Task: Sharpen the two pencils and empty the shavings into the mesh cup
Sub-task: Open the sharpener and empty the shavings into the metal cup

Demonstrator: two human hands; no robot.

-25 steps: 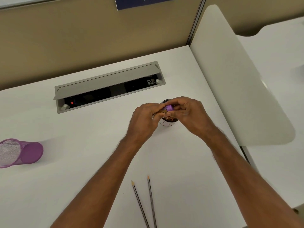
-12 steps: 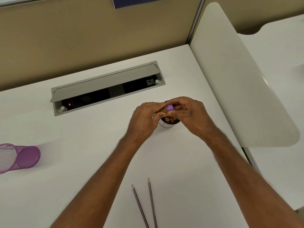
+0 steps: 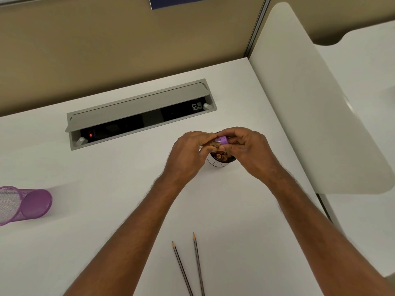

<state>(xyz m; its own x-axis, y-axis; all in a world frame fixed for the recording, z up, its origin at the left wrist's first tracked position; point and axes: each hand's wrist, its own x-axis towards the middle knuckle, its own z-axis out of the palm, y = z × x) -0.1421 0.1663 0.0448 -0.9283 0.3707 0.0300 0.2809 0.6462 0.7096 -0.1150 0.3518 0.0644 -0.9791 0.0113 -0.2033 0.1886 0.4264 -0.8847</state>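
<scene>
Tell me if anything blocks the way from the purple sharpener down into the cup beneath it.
Nothing visible does. Both hands, left hand and right hand, hold the purple sharpener directly over the open cup, where shavings already lie.

Two thin pencils (image 3: 184, 268) (image 3: 198, 263) flat on the white desk, side by side, sharp tips pointing away. A small purple sharpener (image 3: 223, 140) held just over a little dark cup (image 3: 221, 160). Brown curly shavings (image 3: 221, 154) inside the cup, maybe some falling. A purple mesh cup (image 3: 23, 205) on its side, far left.
</scene>
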